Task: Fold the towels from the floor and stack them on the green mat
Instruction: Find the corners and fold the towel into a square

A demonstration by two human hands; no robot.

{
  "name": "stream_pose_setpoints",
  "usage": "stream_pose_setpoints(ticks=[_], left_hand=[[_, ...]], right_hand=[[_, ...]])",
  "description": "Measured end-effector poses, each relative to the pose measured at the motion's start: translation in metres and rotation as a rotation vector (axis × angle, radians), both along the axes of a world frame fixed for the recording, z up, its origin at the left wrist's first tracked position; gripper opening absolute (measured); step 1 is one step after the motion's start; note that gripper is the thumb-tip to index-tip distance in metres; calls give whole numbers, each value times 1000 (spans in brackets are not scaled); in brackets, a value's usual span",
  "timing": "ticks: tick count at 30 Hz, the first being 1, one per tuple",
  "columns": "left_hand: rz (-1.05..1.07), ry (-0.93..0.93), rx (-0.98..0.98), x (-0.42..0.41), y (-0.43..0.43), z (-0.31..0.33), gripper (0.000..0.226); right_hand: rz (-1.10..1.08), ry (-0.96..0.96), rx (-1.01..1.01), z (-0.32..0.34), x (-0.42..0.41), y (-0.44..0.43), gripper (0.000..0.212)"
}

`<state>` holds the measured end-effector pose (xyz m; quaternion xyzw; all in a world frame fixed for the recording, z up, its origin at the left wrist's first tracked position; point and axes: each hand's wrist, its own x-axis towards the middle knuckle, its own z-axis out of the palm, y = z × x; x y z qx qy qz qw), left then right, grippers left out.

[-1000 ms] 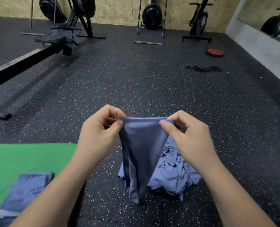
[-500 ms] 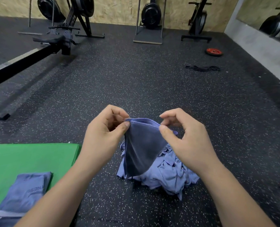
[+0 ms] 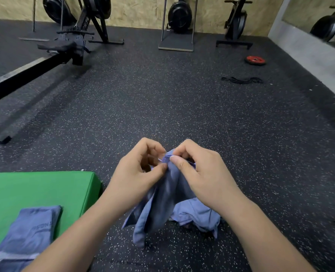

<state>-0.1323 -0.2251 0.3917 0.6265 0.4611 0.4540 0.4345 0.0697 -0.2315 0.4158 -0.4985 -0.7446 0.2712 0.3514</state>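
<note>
both hands [image 3: 141,171] pinch one towel [image 3: 162,197] — corners together

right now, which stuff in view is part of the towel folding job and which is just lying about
Part of the job:
left hand and right hand, both pinching the held towel
towel pile beneath it
folded towel lying on the green mat

Just lying about:
rowing machine
red weight plate
black cord
other gym machines further back
</note>
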Motion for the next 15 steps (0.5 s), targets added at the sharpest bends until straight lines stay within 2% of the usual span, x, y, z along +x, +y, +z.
stream_pose_setpoints(ticks=[6,11,15], left_hand=[[-75,14,-127,5,-6,-19,27],[-2,94,-38,13,-18,-26,32],[42,49,27,19,-24,-30,25]], right_hand=[[-9,-38,3,-2,5,-1,11],[-40,-35,13,0,9,0,11],[-53,-23,27,2,9,0,12]])
